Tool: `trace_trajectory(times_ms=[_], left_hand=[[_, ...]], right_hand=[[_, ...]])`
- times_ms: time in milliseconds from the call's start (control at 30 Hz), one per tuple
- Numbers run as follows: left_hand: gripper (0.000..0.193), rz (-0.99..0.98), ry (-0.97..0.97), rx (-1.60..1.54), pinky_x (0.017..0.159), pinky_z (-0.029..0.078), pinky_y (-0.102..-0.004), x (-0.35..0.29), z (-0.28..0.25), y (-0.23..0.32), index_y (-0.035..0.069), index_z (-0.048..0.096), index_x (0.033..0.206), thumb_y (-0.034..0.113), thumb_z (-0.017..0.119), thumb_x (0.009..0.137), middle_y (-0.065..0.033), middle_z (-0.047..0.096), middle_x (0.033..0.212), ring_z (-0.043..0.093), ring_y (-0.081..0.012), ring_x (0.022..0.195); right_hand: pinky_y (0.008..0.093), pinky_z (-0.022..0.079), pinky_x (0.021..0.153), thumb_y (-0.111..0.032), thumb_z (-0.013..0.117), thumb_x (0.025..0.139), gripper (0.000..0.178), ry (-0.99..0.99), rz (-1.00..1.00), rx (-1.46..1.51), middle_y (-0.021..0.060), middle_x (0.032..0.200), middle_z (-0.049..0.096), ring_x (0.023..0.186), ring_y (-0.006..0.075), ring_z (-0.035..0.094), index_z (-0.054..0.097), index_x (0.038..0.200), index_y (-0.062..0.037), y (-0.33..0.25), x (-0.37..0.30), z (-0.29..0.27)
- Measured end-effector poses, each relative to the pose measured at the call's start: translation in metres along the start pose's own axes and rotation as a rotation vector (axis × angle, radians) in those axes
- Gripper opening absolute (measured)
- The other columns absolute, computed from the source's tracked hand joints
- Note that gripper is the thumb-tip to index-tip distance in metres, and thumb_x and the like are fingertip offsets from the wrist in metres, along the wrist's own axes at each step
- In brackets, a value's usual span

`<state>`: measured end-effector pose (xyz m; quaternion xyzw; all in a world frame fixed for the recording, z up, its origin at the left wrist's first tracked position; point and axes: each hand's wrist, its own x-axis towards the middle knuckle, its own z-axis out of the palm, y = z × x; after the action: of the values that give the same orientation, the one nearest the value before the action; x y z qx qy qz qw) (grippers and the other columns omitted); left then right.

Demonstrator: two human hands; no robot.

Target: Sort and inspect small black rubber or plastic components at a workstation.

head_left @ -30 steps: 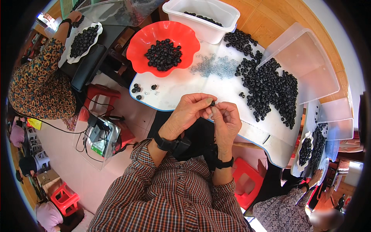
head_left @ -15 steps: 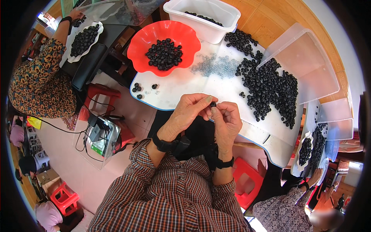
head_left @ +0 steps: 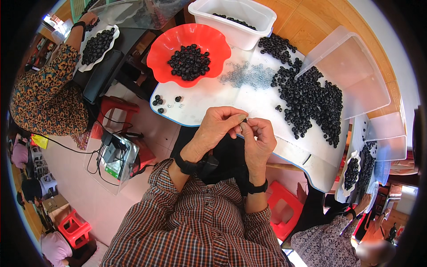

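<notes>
My left hand [head_left: 216, 127] and my right hand [head_left: 259, 140] meet over the near edge of the white table [head_left: 195, 104]. Between their pinched fingertips is a small black round part [head_left: 244, 120], mostly covered by the fingers. Beyond my hands lies a patch of small clear rings [head_left: 249, 75]. A wavy-rimmed red bowl [head_left: 155, 55] with black parts in it stands at the far left of the table. Several loose black parts [head_left: 157, 101] lie near the left corner. To the right spreads a large heap of black ring-shaped parts [head_left: 307, 98].
A white tub [head_left: 240, 38] with black parts stands at the back. A clear plastic bin [head_left: 356, 75] lies tipped beside the heap. Co-workers sit left and right, one with a patterned sleeve [head_left: 49, 98]. A red stool [head_left: 284, 211] is by my right side.
My fingers have turned the small black part, so less of it shows. The right hand has shifted slightly left. At far left, the co-worker's hand has moved a little.
</notes>
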<state>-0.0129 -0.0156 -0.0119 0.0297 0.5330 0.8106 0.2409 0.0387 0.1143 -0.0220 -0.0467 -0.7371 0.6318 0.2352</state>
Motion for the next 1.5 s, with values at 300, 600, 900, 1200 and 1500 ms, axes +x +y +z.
trace_trajectory(times_ms=[300,600,900,1200,1500], left_hand=[[0.02,0.048,-0.017,0.084,0.056,0.051,-0.019,-0.003,0.003,0.004,-0.003,0.067,0.109,0.008,0.058,0.095,-0.0043,0.065,0.078,0.059,-0.0074,0.064],[0.019,0.052,-0.03,0.069,0.054,0.049,-0.0184,-0.004,0.002,0.004,-0.003,0.067,0.109,0.007,0.058,0.095,-0.0036,0.064,0.075,0.059,-0.0068,0.064],[0.019,0.039,0.004,0.0,0.054,0.048,-0.018,-0.004,0.006,0.005,-0.003,0.067,0.108,0.008,0.059,0.094,-0.0032,0.064,0.074,0.057,-0.0065,0.062],[0.019,0.001,-0.005,0.068,0.053,0.046,-0.0185,-0.006,0.006,0.009,-0.003,0.067,0.107,0.008,0.059,0.094,-0.0031,0.063,0.074,0.055,-0.0065,0.06],[0.019,-0.041,0.02,-0.15,0.052,0.042,-0.0191,-0.003,0.004,0.0,-0.005,0.067,0.106,0.007,0.061,0.093,-0.0037,0.063,0.074,0.053,-0.0075,0.058]], right_hand=[[0.0193,0.05,0.062,0.005,0.07,0.082,0.017,-0.015,0.094,0.188,0.002,0.087,0.06,0.069,0.0059,0.06,0.058,0.092,-0.0007,0.002,0.001,-0.003],[0.0199,0.049,0.06,0.004,0.07,0.082,0.016,-0.022,0.072,0.102,0.0021,0.084,0.06,0.067,0.0062,0.059,0.057,0.09,-0.0011,-0.006,0.002,-0.003],[0.0199,0.048,0.061,0.004,0.067,0.085,0.015,-0.031,0.073,0.145,0.0022,0.083,0.058,0.07,0.0056,0.056,0.054,0.091,-0.0007,-0.006,0.001,-0.001],[0.0219,0.048,0.058,0.006,0.069,0.082,0.017,-0.017,-0.088,-0.054,0.0052,0.083,0.058,0.066,0.0093,0.057,0.055,0.09,-0.0007,-0.01,0.004,-0.003],[0.0246,0.049,0.056,0.008,0.068,0.081,0.019,-0.088,-0.209,-0.16,0.0086,0.087,0.054,0.065,0.0128,0.057,0.052,0.088,-0.0013,-0.008,0.006,-0.002]])
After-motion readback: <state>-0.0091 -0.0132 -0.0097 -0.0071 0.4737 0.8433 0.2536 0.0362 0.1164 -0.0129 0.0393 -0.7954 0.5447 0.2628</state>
